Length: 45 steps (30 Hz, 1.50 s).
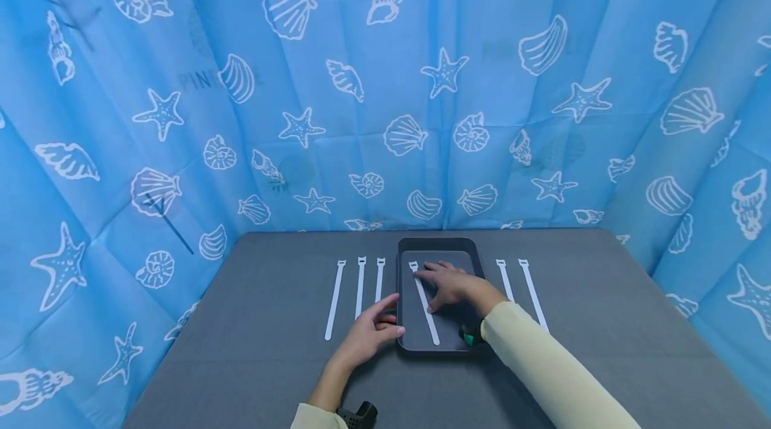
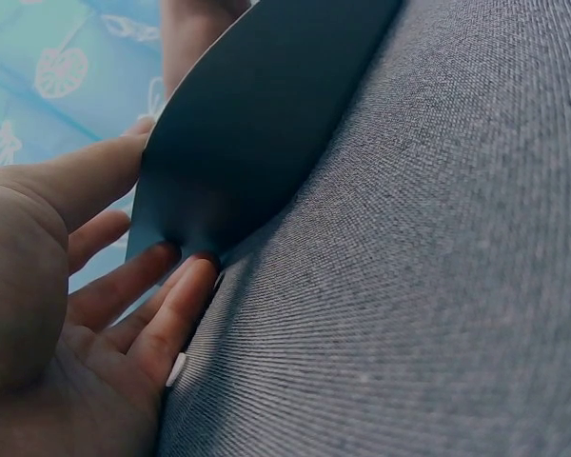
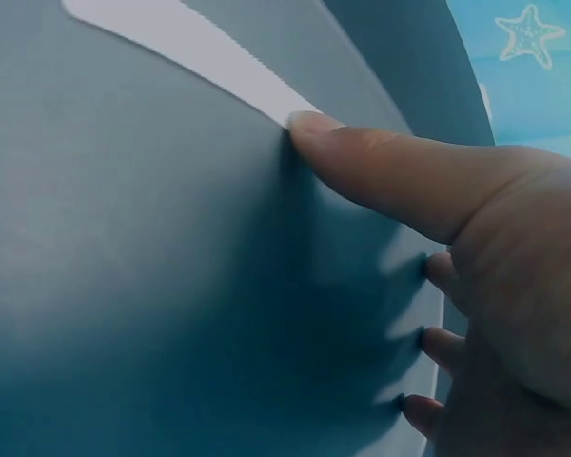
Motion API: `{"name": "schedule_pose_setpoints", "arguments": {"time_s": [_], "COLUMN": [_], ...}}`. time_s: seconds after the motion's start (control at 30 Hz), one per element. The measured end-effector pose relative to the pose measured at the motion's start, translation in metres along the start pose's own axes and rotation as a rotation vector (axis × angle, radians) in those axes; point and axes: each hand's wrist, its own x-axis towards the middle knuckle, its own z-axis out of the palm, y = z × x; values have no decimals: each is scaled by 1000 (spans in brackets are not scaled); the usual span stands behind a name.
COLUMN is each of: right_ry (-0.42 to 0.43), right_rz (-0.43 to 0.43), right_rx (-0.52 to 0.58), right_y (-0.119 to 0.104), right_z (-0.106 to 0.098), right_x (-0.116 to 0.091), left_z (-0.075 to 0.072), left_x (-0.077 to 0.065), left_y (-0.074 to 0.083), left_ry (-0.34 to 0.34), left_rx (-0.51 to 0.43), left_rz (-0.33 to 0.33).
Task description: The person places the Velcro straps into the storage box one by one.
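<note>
Two bare hands work at a dark shallow tray on a grey desk, where one white strap lies at a slight slant on the tray's floor, slotted end farthest from the person. The right hand reaches inside with fingers spread and thumb apart — the index fingertip touches the strap near its slotted end, while the thumb tip meets its edge farther down. In the right wrist view, the thumb rests against the strap as other fingertips touch the tray beyond; the hand is not closed around anything. The left hand, its fingers loosely extended and apart, touches the tray's left side — steadying contact without a closed grip, fingertips against the outer wall in the left wrist view.

Three more straps lie side by side on the desk left of the tray, the nearest partly hidden by the left hand. Two others lie to its right, partly covered by the right arm. Pale yellow sleeves cover both forearms, and a black device sits at the left wrist. Behind hangs a blue curtain printed with white shells and starfish.
</note>
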Motion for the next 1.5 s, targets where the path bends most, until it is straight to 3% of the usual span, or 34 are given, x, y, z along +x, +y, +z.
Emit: {"name": "schedule_pose_setpoints", "arguments": {"time_s": [0.6, 0.97, 1.5], "right_ry": [94, 100, 107], "right_rz": [57, 65, -5], "right_rx": [58, 75, 123], "right_y": [-7, -11, -10], "right_z": [15, 17, 13], "right_x": [18, 21, 20], "left_z": [1, 1, 1], "left_x": [2, 3, 3], "left_y": [1, -1, -3], "left_ry": [-8, -8, -1], "left_rx": [-16, -10, -5], "left_rz": [-15, -10, 3]}}
